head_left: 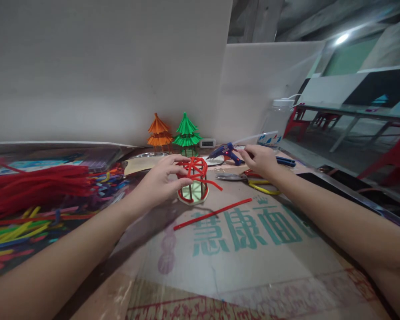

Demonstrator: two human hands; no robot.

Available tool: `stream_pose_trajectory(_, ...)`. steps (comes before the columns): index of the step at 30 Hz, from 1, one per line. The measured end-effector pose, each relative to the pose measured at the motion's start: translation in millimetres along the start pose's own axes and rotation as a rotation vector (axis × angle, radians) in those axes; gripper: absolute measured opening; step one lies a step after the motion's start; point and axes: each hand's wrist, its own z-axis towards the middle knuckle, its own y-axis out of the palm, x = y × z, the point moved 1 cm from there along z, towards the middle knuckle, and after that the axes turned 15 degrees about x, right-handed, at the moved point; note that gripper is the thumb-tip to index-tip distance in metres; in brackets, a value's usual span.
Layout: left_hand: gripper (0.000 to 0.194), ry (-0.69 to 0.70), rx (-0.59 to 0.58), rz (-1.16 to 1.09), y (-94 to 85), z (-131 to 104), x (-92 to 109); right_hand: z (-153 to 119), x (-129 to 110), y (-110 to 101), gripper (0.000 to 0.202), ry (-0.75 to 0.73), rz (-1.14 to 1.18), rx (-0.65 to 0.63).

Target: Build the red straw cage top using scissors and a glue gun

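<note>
A small round frame of red and brown pipe cleaners (196, 165) stands on a pale green base (194, 194) with a red rim. My left hand (166, 178) has its thumb and fingers closed on the red upper part, and a loose red end sticks out to the right. The fingers of my right hand (262, 161) pinch at the back of a blue hot glue gun (225, 152), whose nozzle points left toward the frame. A clear glue stick (258, 137) juts from the gun's rear. In front of the frame lies a straight red pipe cleaner (213, 214).
Pliers with yellow and red handles (263, 184) lie below my right hand. An orange tree (158, 131) and a green tree (186, 133) stand at the back beside a small white digital display (207, 143). Red pipe cleaners (36, 186) pile up left; a clear bottle (276, 122) stands right.
</note>
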Motion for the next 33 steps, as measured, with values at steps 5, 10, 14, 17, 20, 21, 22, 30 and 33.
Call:
stream_pose_trajectory(5, 0.016, -0.006, -0.002, -0.018, 0.6, -1, 1, 2, 30, 19, 0.036, 0.21, -0.01, -0.053)
stream_pose_trajectory(10, 0.016, 0.024, -0.001, -0.024, 0.3, -1, 5, 2, 36, 43, 0.057, 0.246, 0.162, -0.185)
stream_pose_trajectory(14, 0.016, 0.051, 0.002, -0.018, 0.1, -1, 8, 1, 36, 56, 0.057, 0.229, 0.233, -0.284)
stream_pose_trajectory(17, 0.015, 0.078, 0.012, -0.007, 0.3, -1, 7, -1, 33, 56, 0.044, 0.23, 0.215, -0.287)
stream_pose_trajectory(20, 0.016, 0.079, 0.008, 0.008, 0.4, -2, 5, 1, 28, 51, 0.036, 0.249, 0.204, -0.25)
stream_pose_trajectory(21, 0.016, 0.075, 0.006, 0.008, 0.3, -1, 4, 2, 26, 48, 0.036, 0.265, 0.205, -0.229)
stream_pose_trajectory(22, 0.016, 0.07, 0.005, 0.007, 0.1, -1, 3, 3, 23, 45, 0.038, 0.285, 0.208, -0.201)
stream_pose_trajectory(30, 0.018, 0.028, -0.032, -0.03, -4.7, 2, -4, -11, -9, 5, 0.034, 0.439, 0.396, -0.17)
stream_pose_trajectory(33, 0.017, 0.024, -0.03, -0.043, -4.8, 3, -5, -35, -27, -13, 0.033, 0.404, 0.526, -0.19)
